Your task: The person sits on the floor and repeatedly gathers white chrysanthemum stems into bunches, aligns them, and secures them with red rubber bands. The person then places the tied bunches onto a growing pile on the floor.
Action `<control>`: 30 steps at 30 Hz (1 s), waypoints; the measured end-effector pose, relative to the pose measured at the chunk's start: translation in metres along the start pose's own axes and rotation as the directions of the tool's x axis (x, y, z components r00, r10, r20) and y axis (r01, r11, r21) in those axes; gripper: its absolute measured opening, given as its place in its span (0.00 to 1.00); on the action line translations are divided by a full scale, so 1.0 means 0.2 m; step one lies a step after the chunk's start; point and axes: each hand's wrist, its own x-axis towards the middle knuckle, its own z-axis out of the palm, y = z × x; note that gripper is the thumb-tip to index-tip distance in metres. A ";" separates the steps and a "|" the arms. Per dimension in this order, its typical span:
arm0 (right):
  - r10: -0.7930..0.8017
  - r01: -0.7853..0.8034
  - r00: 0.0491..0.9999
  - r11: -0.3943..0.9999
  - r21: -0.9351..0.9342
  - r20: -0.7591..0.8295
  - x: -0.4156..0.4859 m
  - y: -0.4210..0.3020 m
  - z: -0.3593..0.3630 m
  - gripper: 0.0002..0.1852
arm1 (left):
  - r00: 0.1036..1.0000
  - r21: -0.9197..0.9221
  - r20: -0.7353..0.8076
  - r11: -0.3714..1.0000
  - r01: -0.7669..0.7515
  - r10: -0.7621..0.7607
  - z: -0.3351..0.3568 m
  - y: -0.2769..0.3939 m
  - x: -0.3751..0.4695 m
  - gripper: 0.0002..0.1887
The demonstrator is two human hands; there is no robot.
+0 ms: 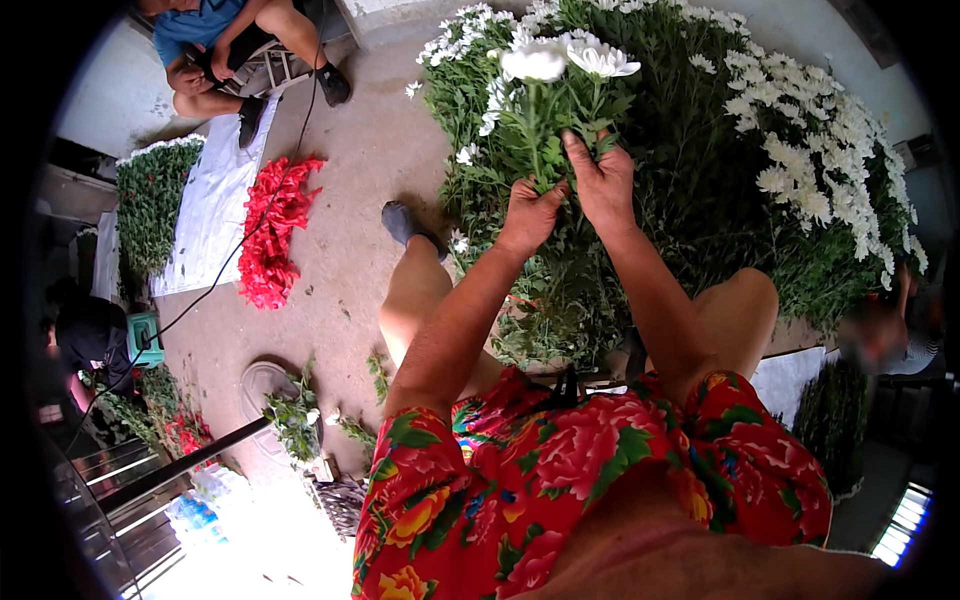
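My left hand [531, 214] grips the leafy stems of a few white chrysanthemums [534, 64], held upright in front of me. Higher up and to the right, my right hand [604, 180] is closed around the stems of the same flowers, its thumb against the leaves. The two hands are close together. Beneath and behind them spreads a big pile of cut chrysanthemums [675, 150], mostly dark green stems and leaves. White blooms [817, 142] line its right and far edges. The lower ends of the held stems are hidden by my hands.
Red strips [274, 232] lie on the floor beside a white sheet [214, 202] with a stacked flower bundle [154, 210]. A black cable [289, 161] crosses at left. One person [202, 45] sits at the upper left; others are at the left and right edges. A slipper [266, 390] lies near me.
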 end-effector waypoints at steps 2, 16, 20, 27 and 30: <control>-0.036 0.036 0.999 0.999 -0.041 -0.003 0.01 0.03 -0.01 0.10 | 1.000 0.135 0.003 0.991 0.014 -0.015 0.03 0.01 -0.02 0.09; 0.286 -0.402 0.900 0.835 0.377 0.328 0.11 0.03 -0.09 0.12 | 0.966 0.261 0.045 0.936 0.235 -0.255 -0.05 0.08 0.00 0.35; 0.307 -0.411 0.890 0.861 0.300 0.337 0.13 0.07 -0.11 0.14 | 0.933 0.144 0.017 0.924 0.353 -0.359 -0.01 0.12 0.01 0.40; 0.222 -0.289 0.955 0.847 0.446 0.196 0.11 0.06 -0.02 0.16 | 0.883 -0.115 0.049 0.876 0.469 -0.466 -0.05 0.05 0.06 0.43; 0.241 -0.304 0.948 0.880 0.364 0.209 0.11 0.10 0.01 0.21 | 0.880 -0.071 -0.006 0.878 0.474 -0.475 -0.09 -0.01 0.05 0.39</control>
